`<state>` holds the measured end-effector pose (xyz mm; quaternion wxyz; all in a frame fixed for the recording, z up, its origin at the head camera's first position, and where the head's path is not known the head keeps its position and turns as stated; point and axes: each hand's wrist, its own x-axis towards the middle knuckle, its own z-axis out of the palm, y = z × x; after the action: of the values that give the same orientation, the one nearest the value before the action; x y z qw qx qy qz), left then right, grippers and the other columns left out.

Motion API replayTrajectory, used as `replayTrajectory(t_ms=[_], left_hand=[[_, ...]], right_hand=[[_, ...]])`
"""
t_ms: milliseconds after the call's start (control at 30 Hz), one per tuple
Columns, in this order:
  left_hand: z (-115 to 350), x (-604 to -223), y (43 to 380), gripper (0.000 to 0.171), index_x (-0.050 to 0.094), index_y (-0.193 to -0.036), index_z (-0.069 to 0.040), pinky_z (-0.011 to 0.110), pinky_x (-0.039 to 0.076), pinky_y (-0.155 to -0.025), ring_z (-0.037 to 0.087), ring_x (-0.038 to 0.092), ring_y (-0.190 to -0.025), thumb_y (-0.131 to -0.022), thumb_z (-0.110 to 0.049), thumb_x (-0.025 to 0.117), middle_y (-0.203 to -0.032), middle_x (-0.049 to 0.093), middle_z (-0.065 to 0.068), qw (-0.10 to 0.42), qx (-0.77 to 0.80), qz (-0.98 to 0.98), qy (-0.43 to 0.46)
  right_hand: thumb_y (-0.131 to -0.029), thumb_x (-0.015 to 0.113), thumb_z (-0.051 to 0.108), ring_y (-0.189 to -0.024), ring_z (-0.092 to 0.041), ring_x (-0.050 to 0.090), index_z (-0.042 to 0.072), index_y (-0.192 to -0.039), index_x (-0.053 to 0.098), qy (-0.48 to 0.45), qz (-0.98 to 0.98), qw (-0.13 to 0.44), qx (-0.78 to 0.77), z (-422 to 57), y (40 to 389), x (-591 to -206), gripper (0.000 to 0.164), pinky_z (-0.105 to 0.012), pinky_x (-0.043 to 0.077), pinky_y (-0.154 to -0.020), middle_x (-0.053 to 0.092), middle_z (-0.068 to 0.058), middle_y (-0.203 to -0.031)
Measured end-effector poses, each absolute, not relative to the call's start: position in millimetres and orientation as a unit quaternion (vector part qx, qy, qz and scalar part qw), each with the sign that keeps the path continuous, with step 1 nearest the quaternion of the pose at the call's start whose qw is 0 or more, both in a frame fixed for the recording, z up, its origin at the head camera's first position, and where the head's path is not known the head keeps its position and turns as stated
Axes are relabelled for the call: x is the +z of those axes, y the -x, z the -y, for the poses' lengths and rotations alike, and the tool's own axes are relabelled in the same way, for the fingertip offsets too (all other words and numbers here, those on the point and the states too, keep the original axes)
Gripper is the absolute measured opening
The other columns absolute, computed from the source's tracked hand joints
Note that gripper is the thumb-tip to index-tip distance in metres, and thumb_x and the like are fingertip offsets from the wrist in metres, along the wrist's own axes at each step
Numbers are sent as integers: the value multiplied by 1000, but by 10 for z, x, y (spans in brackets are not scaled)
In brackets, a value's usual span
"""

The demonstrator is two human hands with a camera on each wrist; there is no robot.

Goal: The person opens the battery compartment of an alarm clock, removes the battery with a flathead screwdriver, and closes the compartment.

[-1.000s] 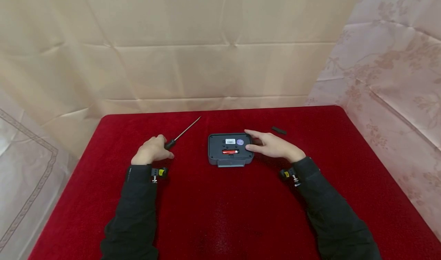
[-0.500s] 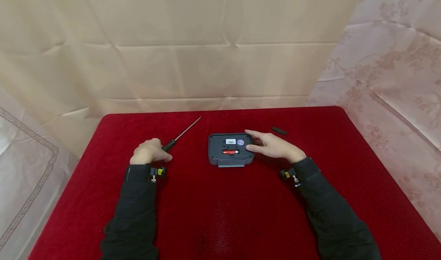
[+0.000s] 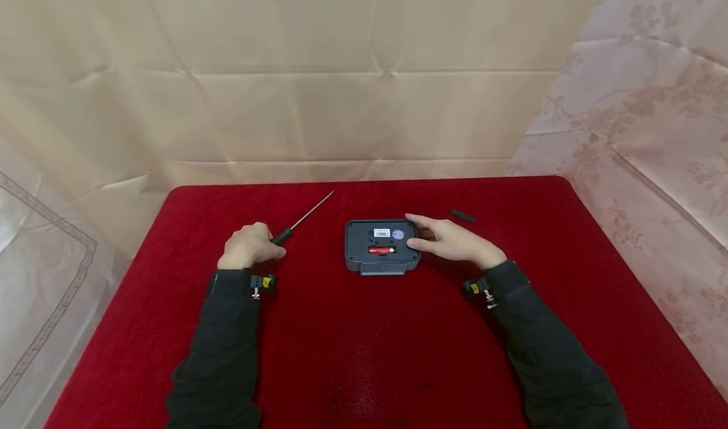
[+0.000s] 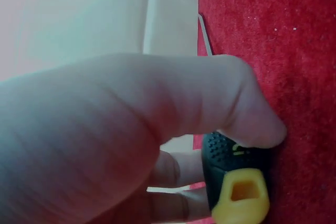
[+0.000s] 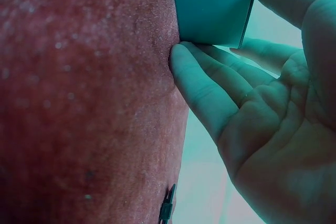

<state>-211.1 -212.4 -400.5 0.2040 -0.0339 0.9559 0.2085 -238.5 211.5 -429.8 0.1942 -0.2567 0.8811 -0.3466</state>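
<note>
Red cloth spans the foreground between the two dark sleeves. At mid-table, the right hand, its fingers parted and nearly straight, touches the right edge of a dark boxy device, a red battery in its recess. To the left, across open cloth, the left hand curls round the handle of a screwdriver, its shaft angled toward the far edge. Beyond the right hand lies a black strip.

A black-handled screwdriver with a yellow handle end slants on the red worktop, its slim metal shaft pointing away and rightward. Right of it, a dark rectangular device lies flat, two stickers and a red battery showing.
</note>
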Motion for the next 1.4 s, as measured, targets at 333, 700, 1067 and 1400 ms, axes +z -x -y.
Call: replayTrajectory(t_ms=[333,700,1067,1400], left_hand=[[2116,-4080,2145,24,66,-93,-4,39,44,-62,25,53,-69,-87,-26,74,-80,62,9,143,239,-960,5],[2071,-4088,2152,34,57,-111,-1,40,44,-65,26,55,-73,-89,-22,71,-88,64,14,79,258,-963,-13],[2032,-4136,2180,40,59,-117,-2,40,44,-65,26,55,-75,-97,-35,66,-95,65,14,53,306,-950,-31],[1988,-4153,2215,34,70,-106,-2,37,45,-59,23,55,-64,-96,-34,66,-78,67,9,-58,321,-944,-52]], right_hand=[[-97,68,35,-129,-33,54,11,-159,33,257,-881,195,-345,-2105,2384,-4290,76,-49,46,-104,51,-15,-147],[-97,68,36,-129,-32,54,11,-159,33,254,-882,197,-346,-2115,2378,-4279,76,-49,46,-105,51,-15,-148],[-97,68,36,-129,-33,54,12,-159,33,256,-881,195,-348,-2123,2379,-4294,75,-50,46,-105,51,-15,-148],[-97,68,36,-129,-35,54,8,-159,32,259,-880,194,-349,-2118,2360,-4266,76,-51,46,-105,51,-18,-147]])
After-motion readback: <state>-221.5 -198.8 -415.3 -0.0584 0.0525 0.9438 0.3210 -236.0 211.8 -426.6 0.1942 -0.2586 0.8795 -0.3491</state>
